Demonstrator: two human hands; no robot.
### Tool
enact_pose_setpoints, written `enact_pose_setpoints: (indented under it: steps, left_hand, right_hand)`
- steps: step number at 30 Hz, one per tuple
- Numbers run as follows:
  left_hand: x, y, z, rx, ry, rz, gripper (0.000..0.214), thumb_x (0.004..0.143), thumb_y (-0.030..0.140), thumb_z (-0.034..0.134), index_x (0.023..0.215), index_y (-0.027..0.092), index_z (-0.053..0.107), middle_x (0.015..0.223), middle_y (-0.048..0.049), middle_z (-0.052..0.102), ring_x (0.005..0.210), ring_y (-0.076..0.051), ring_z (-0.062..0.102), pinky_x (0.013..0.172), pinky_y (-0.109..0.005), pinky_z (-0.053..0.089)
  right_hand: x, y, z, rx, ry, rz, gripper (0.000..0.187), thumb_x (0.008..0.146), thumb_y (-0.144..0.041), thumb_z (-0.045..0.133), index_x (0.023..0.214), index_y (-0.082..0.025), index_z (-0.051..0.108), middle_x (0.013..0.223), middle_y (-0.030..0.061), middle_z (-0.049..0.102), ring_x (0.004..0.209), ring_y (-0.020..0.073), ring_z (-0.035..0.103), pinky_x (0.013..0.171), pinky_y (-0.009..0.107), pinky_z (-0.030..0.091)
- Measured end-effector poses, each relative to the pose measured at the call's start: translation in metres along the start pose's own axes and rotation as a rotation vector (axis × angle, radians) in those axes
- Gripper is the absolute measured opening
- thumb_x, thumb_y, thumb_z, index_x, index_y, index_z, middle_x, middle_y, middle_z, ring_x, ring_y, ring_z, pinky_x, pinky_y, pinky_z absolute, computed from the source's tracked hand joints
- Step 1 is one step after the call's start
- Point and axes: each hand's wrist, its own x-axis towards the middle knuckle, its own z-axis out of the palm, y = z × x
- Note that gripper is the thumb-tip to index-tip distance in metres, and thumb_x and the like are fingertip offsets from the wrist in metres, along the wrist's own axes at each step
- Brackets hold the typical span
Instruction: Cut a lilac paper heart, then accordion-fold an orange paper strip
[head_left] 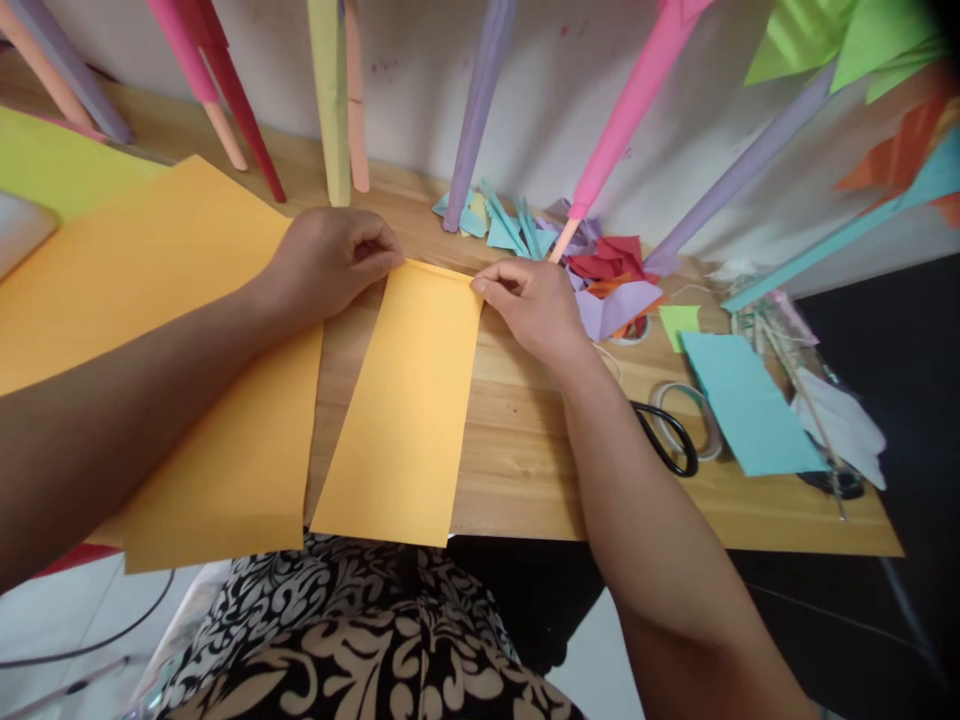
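From where I'm standing, both hands are pinched narrow on the same thing: the left hand [330, 262] has thumb + fingertips at the far L corner of a yellow paper strip [409, 410], the right hand [536, 305] likewise at the far R corner. Strip's on the table, directly in front of the person, near end about at the table edge. A thin fold or raised lip runs along its far edge betw. the hands; gripping both ends prob. keeps that narrow bit straight & even. L forearm crosses a big yellow sheet [225, 480], which lies just beside the strip w/ a bare gap of wooden table [517, 450] between; its near end hangs past the edge, prob. bc it's too long for the tabletop. A lime sheet [82, 165] sits beyond, far L. To the R, past the wrist: a black loop [687, 450], maybe a scissors handle, touching or nearly touching a tape roll [712, 425], then a turquoise paper piece [754, 405]; within easy reach yet off the work spot, I'd guess on purpose. Coloured scraps [615, 260] are heaped at the back, prob. pushed there for room. Paper tubes, e.g. a pink tube [630, 110] & a purple tube [480, 110], lean near the wall; can't see their tops.
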Motion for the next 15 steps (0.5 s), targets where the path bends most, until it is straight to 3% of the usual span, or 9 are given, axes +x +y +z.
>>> enact_pose_setpoints:
  steps: [6,11,15]
  left_hand:
    - [0.0,-0.003,-0.004,-0.013,0.069,0.137,0.026,0.094,0.038,0.055,0.086,0.015,0.065,0.08,0.0,0.065,0.073,-0.011,0.05,0.068,-0.022,0.039]
    - [0.004,-0.011,0.001,0.043,0.113,0.255,0.026,0.094,0.04,0.055,0.082,0.019,0.065,0.077,-0.0004,0.065,0.071,-0.015,0.054,0.063,-0.027,0.039]
    - [0.01,-0.003,-0.001,0.239,0.177,0.405,0.028,0.097,0.038,0.049,0.078,0.021,0.061,0.076,-0.0018,0.063,0.077,-0.018,0.054,0.068,-0.033,0.039]
  right_hand:
    - [0.001,0.002,0.0,0.056,0.058,0.0,0.01,0.084,-0.024,0.065,0.083,-0.018,0.074,0.081,-0.0006,0.073,0.074,0.0151,0.062,0.069,0.027,0.041]
    - [0.001,-0.001,-0.002,-0.136,0.051,-0.011,0.007,0.086,-0.021,0.065,0.083,-0.02,0.071,0.081,0.0002,0.071,0.077,0.0169,0.061,0.07,0.029,0.04]
    - [0.002,-0.004,-0.008,-0.281,0.156,-0.126,0.012,0.091,-0.017,0.059,0.091,-0.021,0.07,0.097,0.0051,0.071,0.093,0.0209,0.061,0.081,0.033,0.044]
